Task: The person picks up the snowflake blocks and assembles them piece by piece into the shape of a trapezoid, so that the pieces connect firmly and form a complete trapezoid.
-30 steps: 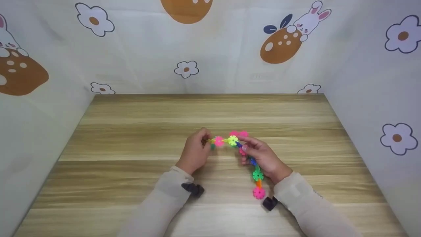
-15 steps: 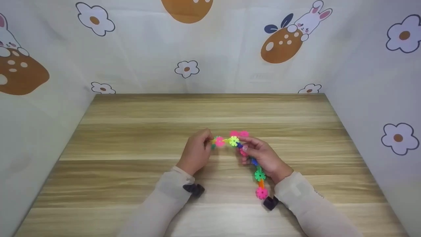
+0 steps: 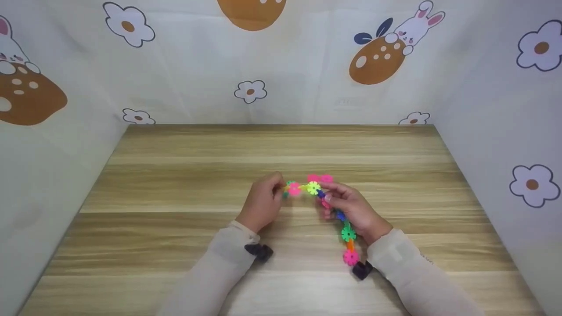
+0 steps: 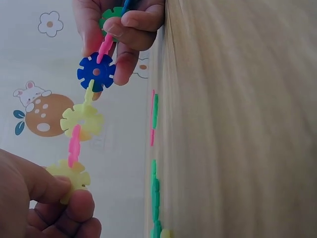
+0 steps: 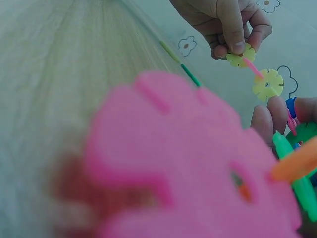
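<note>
A chain of slotted plastic snowflake discs stretches between both hands above the table. My left hand pinches the yellow end disc between thumb and fingers. From there the chain runs through pink, another yellow disc and a blue disc. My right hand holds the chain around a green disc, its fingers covering part of it. Below that hand, the free end hangs toward me: a green disc, an orange disc and a pink disc, which looms large in the right wrist view.
Loose pink discs lie flat on the wood-grain table beyond the chain. Flat green discs also lie there, edge-on in the left wrist view. Patterned cloth walls enclose the back and sides.
The hanging end of the chain has swung slightly to the right. My left hand has shifted a little rightward; both hands keep their hold.
</note>
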